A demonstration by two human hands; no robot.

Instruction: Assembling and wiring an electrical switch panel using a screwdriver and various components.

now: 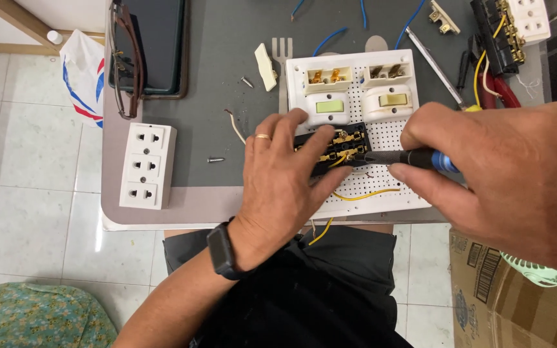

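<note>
White triple socket (147,165), loose screws (215,160), cardboard box (504,299)

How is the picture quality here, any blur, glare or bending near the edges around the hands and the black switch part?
Head view: light is soft and even, with faint shadows under the left hand. The black switch block and screwdriver are sharp. The right hand looms large and slightly soft, being close to the lens. Mild wide-angle bending shows at the table edge. No strong glare.

open: bare grey table (227,90) left of board; blocked: outlet strip (147,165); loose screws (215,160)
</note>
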